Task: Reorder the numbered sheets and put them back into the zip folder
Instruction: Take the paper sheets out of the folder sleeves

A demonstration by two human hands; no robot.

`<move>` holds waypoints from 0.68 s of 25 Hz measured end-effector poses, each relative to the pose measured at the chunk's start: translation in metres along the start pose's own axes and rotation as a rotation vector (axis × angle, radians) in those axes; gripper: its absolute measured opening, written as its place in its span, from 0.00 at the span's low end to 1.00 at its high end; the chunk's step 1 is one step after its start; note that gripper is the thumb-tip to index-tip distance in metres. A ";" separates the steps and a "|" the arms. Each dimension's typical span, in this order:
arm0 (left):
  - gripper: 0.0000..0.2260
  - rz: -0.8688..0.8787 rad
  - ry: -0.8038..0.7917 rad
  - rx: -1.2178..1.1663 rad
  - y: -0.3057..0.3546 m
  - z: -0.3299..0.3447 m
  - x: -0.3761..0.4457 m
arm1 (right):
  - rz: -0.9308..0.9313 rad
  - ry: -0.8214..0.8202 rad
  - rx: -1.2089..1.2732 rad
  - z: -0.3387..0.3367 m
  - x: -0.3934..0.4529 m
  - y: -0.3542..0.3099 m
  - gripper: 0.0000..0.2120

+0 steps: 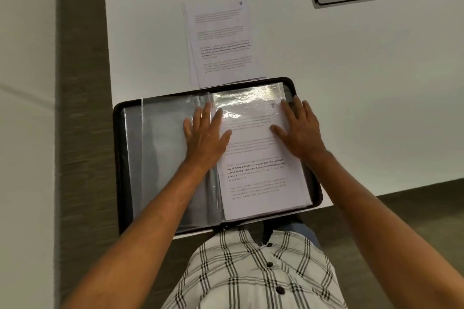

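- Zip folder (120, 158) lies open flat on the tabletop (351, 83), clear sleeves exposed on both halves.
- Progress, judged: partly done. A printed sheet (261, 178) sits in the sleeve under the right hand; its corner number is blurred, possibly 7, cannot confirm.
- Still left, judged: a small stack of loose sheets (221, 42) lies on the tabletop just beyond both hands, touching or slightly overlapping the folder's far edge; top sheet is marked 3. These need sleeving, then the folder needs zipping.
- Left hand (204, 133): fingers straight and spread, palm down, pressing flat across the folder's spine, partly on the empty sleeve (160, 148). Grips nothing.
- Right hand (298, 130): fingers extended, resting flat on the upper outer part of the filled sleeve, fingertips near the folder's far corner. Grips nothing.
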State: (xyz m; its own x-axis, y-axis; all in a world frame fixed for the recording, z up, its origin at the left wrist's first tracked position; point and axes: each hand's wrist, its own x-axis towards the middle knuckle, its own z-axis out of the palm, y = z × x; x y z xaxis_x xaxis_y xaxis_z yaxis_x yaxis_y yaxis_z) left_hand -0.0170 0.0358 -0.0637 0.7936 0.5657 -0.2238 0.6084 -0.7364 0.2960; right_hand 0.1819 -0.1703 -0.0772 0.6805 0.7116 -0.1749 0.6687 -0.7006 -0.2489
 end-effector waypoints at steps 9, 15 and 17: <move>0.28 -0.082 0.092 0.098 -0.041 0.008 -0.020 | -0.046 -0.012 -0.007 0.002 0.037 -0.007 0.40; 0.26 0.048 0.189 -0.068 -0.012 -0.011 0.011 | -0.097 0.145 -0.032 0.000 0.032 -0.015 0.27; 0.25 0.084 0.171 -0.099 -0.001 -0.021 0.032 | -0.116 0.200 0.014 -0.003 0.030 -0.018 0.23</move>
State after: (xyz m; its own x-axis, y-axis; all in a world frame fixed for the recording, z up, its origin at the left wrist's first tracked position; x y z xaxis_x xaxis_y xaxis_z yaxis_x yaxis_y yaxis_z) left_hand 0.0083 0.0624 -0.0519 0.8247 0.5645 -0.0361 0.5299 -0.7486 0.3986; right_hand 0.1910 -0.1366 -0.0756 0.6459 0.7619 0.0476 0.7427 -0.6128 -0.2699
